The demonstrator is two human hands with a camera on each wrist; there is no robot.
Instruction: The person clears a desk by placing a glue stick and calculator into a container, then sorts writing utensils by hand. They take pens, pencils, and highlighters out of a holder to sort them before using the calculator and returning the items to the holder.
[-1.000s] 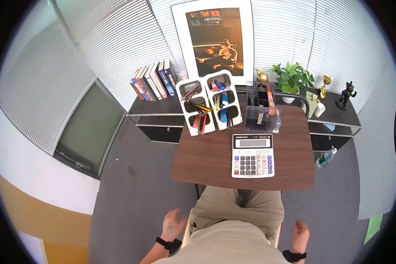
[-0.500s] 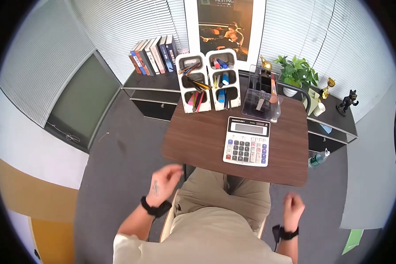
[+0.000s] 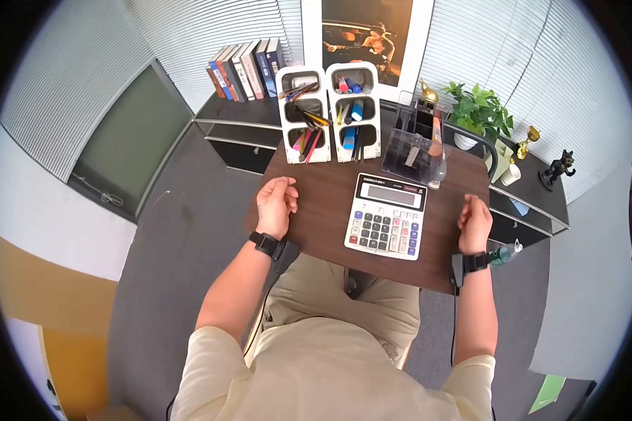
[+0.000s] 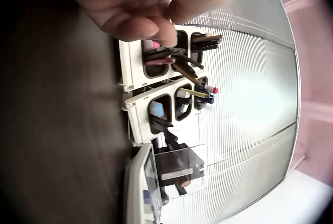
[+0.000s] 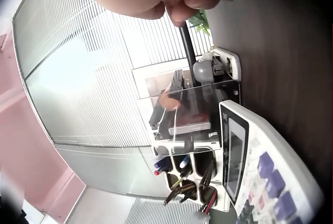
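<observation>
A large white calculator (image 3: 386,219) lies face up on the brown desk (image 3: 309,224), between the two hands. At the desk's left side is my left hand (image 3: 275,207), its fingers loosely bent and nothing held. My right hand (image 3: 476,223), also with loosely bent fingers and nothing in it, is over the desk's right side. Behind the calculator stand two white pen organizers (image 3: 322,156) with pencils, pens and markers in their compartments. Beside them is a clear plastic desk organizer (image 3: 409,154). Its contents show through the clear wall in the right wrist view.
Beyond the desk stands a low dark cabinet with a row of books (image 3: 249,74), a potted plant (image 3: 481,112), a gold trophy cup (image 3: 528,142) and a black figurine (image 3: 557,170). A plastic bottle (image 3: 505,253) is at the desk's right, below its top.
Both hands have risen from beside the seat, forward to the desk's left and right sides. The head view has shifted down and closer to the desk. The calculator and organizers stay in place.
</observation>
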